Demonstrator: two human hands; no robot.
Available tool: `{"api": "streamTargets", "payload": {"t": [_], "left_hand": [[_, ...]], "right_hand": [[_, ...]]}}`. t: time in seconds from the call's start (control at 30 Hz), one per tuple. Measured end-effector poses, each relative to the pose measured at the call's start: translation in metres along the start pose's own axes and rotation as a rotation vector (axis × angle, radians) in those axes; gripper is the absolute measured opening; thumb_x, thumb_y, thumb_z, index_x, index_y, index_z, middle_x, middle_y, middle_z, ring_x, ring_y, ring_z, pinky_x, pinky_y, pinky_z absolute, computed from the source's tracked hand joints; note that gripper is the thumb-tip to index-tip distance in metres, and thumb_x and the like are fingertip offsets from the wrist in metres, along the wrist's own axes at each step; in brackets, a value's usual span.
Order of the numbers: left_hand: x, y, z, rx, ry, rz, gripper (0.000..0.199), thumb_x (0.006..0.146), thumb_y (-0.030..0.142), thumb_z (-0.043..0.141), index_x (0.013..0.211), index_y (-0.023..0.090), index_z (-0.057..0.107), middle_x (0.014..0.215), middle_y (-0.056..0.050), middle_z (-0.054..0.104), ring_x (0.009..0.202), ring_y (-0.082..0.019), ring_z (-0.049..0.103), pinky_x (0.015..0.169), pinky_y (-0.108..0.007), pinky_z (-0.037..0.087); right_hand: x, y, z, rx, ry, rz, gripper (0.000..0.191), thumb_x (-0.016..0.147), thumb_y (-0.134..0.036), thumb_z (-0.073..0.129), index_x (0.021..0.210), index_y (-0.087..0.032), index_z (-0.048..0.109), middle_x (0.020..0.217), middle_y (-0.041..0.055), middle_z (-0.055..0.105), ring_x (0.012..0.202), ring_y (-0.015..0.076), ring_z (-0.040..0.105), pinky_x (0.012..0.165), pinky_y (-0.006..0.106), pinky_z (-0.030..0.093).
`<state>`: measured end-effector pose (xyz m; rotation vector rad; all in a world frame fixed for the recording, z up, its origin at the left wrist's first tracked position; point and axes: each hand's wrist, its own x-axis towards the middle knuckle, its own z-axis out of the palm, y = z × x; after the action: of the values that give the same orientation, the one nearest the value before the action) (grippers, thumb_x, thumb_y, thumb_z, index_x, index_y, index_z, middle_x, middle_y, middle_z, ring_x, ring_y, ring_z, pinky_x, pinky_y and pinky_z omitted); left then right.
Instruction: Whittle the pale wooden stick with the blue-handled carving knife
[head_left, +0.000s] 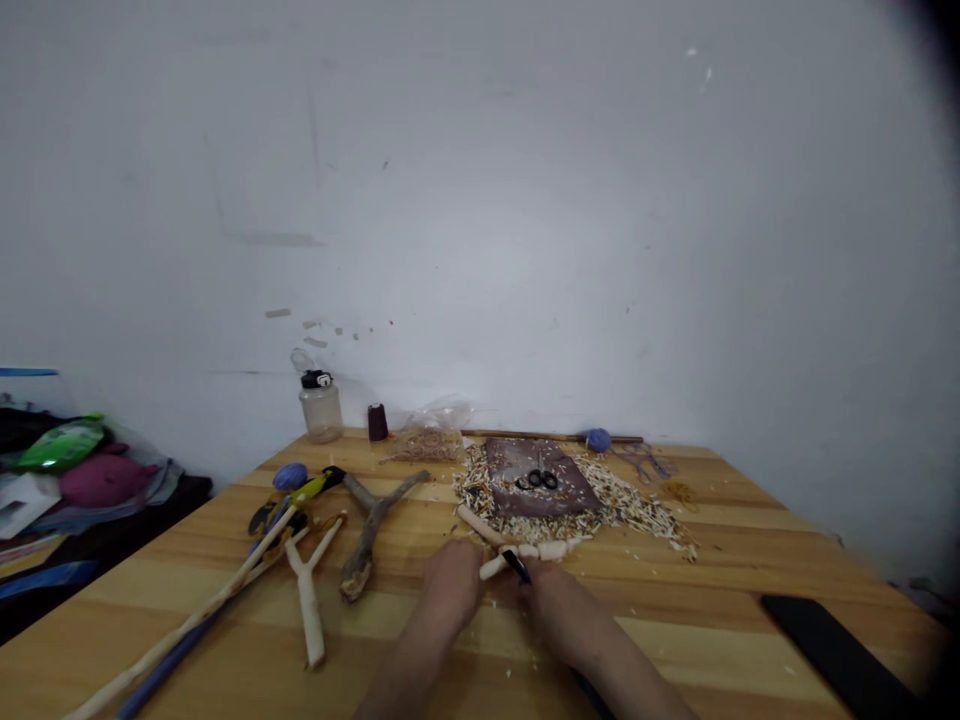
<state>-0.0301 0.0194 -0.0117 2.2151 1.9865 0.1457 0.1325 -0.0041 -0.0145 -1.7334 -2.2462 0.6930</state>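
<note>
At the table's front middle, my left hand (454, 580) is closed around the near end of a pale peeled forked stick (541, 550). My right hand (551, 600) is closed on a dark-handled tool (516, 566), whose front end lies against the stick near the fork. Just beyond, wood shavings (637, 507) surround a brownish sheet (532, 465) with black-ringed scissors (543, 479) on it. The fingertips of both hands are mostly hidden.
Left on the wooden table (720, 580) lie a bark-covered forked branch (369, 530), a peeled forked stick (309, 610) and long sticks (187, 625). A bottle (321, 412) and thread spool (377, 423) stand behind. A black slab (832, 650) lies front right.
</note>
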Motion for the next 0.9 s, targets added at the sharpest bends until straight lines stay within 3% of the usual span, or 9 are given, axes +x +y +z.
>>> {"api": "streamTargets", "payload": {"t": [0.2, 0.43, 0.73, 0.9], "left_hand": [[0.003, 0.004, 0.000, 0.013, 0.001, 0.065, 0.026, 0.078, 0.023, 0.044, 0.087, 0.018, 0.068, 0.089, -0.012, 0.067, 0.087, -0.022, 0.061, 0.075, -0.029, 0.042], [0.003, 0.004, -0.006, -0.002, 0.000, 0.114, 0.026, 0.079, 0.024, 0.045, 0.089, 0.019, 0.068, 0.091, -0.011, 0.068, 0.088, -0.024, 0.061, 0.075, -0.029, 0.041], [0.005, 0.002, -0.008, -0.019, 0.013, 0.159, 0.030, 0.079, 0.020, 0.044, 0.100, 0.020, 0.065, 0.096, -0.011, 0.067, 0.093, -0.024, 0.059, 0.079, -0.029, 0.040], [0.006, 0.002, -0.007, -0.020, 0.016, 0.164, 0.032, 0.079, 0.016, 0.042, 0.103, 0.022, 0.063, 0.102, -0.009, 0.066, 0.097, -0.022, 0.058, 0.082, -0.028, 0.038]], "right_hand": [[0.008, -0.001, 0.004, -0.073, -0.005, -0.003, 0.035, 0.080, -0.016, 0.037, 0.112, -0.019, 0.052, 0.096, 0.0119, 0.065, 0.086, 0.0197, 0.061, 0.068, 0.026, 0.038], [0.014, -0.009, -0.012, -0.016, -0.013, -0.091, 0.032, 0.076, -0.014, 0.040, 0.102, -0.021, 0.058, 0.100, 0.0090, 0.065, 0.089, 0.0196, 0.060, 0.069, 0.025, 0.039], [0.019, -0.028, -0.017, -0.039, -0.024, -0.003, 0.032, 0.069, -0.021, 0.052, 0.100, -0.015, 0.061, 0.100, 0.0154, 0.064, 0.090, 0.0244, 0.060, 0.073, 0.031, 0.041], [0.028, -0.025, -0.014, -0.024, -0.062, 0.014, 0.033, 0.068, -0.022, 0.054, 0.100, -0.019, 0.061, 0.095, 0.0114, 0.066, 0.083, 0.0224, 0.062, 0.070, 0.030, 0.044]]}}
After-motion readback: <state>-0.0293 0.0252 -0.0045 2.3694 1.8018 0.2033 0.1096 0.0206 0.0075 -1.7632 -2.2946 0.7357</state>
